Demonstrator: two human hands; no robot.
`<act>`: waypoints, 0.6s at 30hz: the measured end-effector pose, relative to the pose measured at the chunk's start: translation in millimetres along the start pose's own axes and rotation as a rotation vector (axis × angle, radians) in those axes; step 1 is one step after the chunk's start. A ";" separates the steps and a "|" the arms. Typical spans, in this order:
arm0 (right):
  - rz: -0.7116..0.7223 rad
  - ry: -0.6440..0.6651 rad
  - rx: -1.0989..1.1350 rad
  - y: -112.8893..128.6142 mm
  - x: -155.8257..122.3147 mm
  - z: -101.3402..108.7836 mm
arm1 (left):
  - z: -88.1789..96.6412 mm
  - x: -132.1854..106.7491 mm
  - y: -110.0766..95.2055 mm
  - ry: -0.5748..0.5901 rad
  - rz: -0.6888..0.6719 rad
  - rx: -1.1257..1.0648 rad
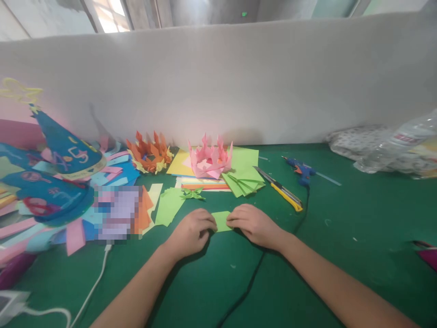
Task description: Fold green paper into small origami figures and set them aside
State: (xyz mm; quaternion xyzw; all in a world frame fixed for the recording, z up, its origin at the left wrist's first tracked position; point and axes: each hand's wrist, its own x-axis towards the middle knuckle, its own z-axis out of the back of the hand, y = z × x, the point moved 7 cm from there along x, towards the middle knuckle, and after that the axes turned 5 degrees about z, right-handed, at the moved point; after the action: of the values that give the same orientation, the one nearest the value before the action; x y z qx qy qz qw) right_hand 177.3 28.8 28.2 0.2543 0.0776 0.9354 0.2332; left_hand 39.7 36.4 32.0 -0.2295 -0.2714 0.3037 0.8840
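A small piece of light green paper [221,220] lies on the green table [341,237] between my two hands. My left hand [191,232] rests on the paper's left edge with its fingers curled and pressed onto it. From the other side my right hand [251,223] pinches the right edge, fingers closed. Both forearms reach in from the bottom of the view.
Behind the hands lie more green paper pieces [244,180], a small green folded shape [193,193], a pink paper crown [210,160], an orange paper crown [150,155], a yellow utility knife [282,190] and a blue glue gun [300,170]. Blue paper hats [64,150] and scraps fill the left; plastic bags [392,148] sit right. A white partition [239,82] stands behind.
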 end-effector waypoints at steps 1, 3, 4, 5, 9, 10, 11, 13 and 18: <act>0.013 0.030 -0.011 1.7 -0.5 -0.1 | -0.1 -0.2 -1.5 0.015 0.002 0.007; 0.006 0.049 -0.028 2.6 -1.5 2.6 | 0.2 0.0 -2.9 0.024 0.026 0.016; -0.008 0.044 -0.033 2.0 -1.9 4.9 | 0.4 0.3 -2.5 0.019 0.045 0.022; -0.022 0.036 -0.039 1.2 -2.2 7.1 | 0.1 0.9 -1.1 0.014 0.069 0.032; -0.007 0.046 -0.078 -0.2 -1.2 12.2 | -2.6 3.8 3.1 0.016 0.060 0.086; 0.010 0.055 -0.089 -0.2 -0.8 12.8 | -3.4 4.3 3.2 0.026 0.041 0.097; 0.024 0.061 -0.100 -0.6 -0.5 13.5 | -3.7 4.6 3.1 0.033 0.025 0.105; 0.031 0.059 -0.121 -2.7 -0.8 15.5 | -3.5 4.6 2.2 0.039 0.003 0.116; -0.008 -0.046 -0.146 -8.7 -6.8 21.3 | -7.6 1.5 2.4 0.053 0.023 0.096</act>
State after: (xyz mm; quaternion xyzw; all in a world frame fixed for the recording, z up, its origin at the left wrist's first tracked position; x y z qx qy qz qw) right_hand 196.8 33.8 41.2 0.2576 0.0050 0.9315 0.2567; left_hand 44.4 37.2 25.4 -0.1981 -0.2304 0.3201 0.8973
